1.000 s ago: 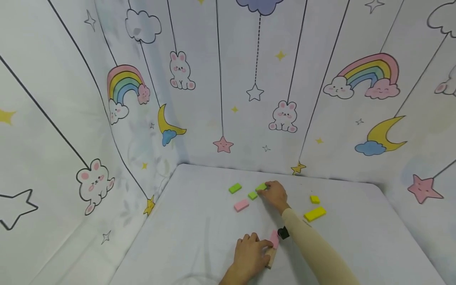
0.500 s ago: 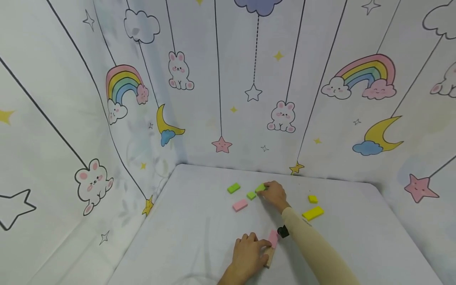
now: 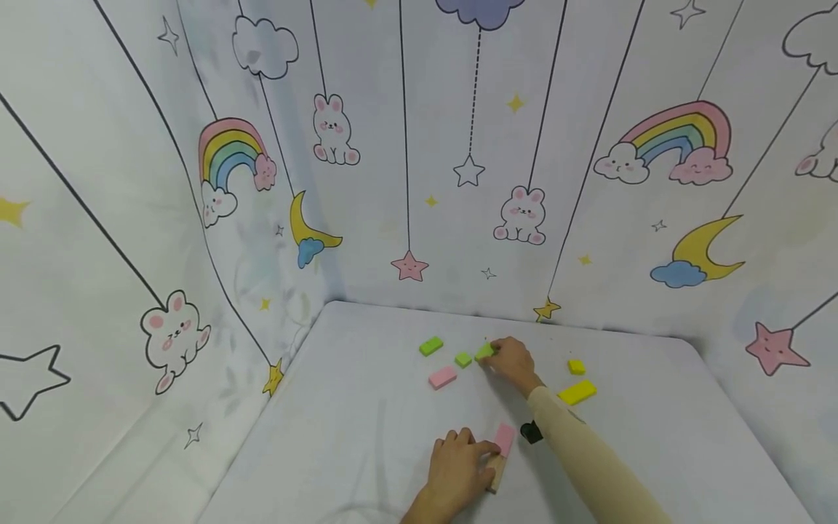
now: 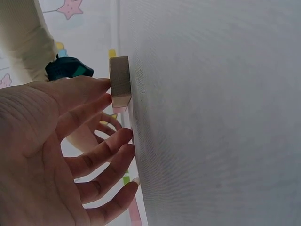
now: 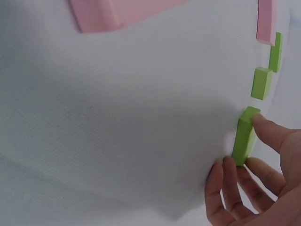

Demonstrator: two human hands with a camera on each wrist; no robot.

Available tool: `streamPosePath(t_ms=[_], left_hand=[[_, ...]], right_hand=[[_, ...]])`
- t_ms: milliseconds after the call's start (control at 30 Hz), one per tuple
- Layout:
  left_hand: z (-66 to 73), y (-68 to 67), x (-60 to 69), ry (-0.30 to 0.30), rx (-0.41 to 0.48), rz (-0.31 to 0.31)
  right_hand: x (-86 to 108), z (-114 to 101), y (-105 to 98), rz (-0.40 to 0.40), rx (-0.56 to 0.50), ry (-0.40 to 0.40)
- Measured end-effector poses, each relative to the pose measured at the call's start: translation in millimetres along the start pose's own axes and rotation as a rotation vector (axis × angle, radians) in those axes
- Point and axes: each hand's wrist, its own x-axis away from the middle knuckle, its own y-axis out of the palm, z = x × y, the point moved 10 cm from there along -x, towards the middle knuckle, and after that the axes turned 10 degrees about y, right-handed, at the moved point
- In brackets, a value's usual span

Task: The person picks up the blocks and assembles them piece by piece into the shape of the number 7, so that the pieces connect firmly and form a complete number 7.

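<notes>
My left hand (image 3: 458,466) has its thumb and index fingertips touching a bare wooden block (image 3: 498,471). A pink block (image 3: 504,437) lies end to end with it. In the left wrist view, the wooden block (image 4: 120,77) shows its near end, and the other fingers are spread beside it. Farther back, my right hand (image 3: 513,362) pinches a green block (image 3: 484,352) by its ends between thumb and fingers. The right wrist view shows this green block (image 5: 243,139) low at the table surface; whether it touches the cloth cannot be told.
Left of the right hand lie a small green block (image 3: 463,359), a longer green block (image 3: 431,346) and a pink block (image 3: 442,378). A small yellow block (image 3: 577,367) and a long yellow block (image 3: 577,393) lie to the right. A black object (image 3: 532,432) sits by the right sleeve.
My right hand has shifted slightly right and nearer with the green block, widening its gap from the small green block. The left hand and its blocks stay put.
</notes>
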Motion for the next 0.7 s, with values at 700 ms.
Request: streamPosePath(t_ms=[700], left_hand=[[-5.1,9.8,-1.3,-0.037,0.043,-0.058]], right_hand=[[14.6,15,-3,-0.030,0.019,-0.040]])
